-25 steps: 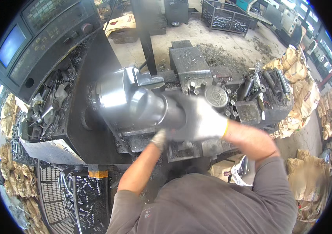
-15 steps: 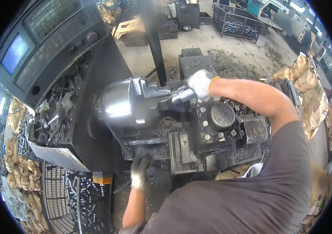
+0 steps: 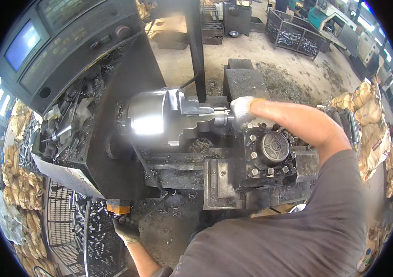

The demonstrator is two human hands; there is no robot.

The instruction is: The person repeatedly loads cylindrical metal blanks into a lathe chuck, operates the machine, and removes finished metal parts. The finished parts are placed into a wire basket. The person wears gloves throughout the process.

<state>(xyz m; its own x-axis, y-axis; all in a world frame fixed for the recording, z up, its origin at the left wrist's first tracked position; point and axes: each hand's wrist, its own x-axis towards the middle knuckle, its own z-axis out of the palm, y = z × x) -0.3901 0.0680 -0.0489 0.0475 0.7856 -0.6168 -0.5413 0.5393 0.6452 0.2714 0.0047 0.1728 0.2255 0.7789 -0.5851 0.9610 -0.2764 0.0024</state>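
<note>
At the lathe chuck [image 3: 148,115], the metal workpiece [image 3: 222,115] appears positioned, not yet released: right hand [image 3: 242,111] closed around its outer end. Left hand [image 3: 127,229] beside orange block [image 3: 118,207]; grip indeterminable.

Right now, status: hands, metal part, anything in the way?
Right hand gripping metal part, its far end at the chuck. Left hand low, by orange block, grip unclear. Tool post close beside right hand.
</note>
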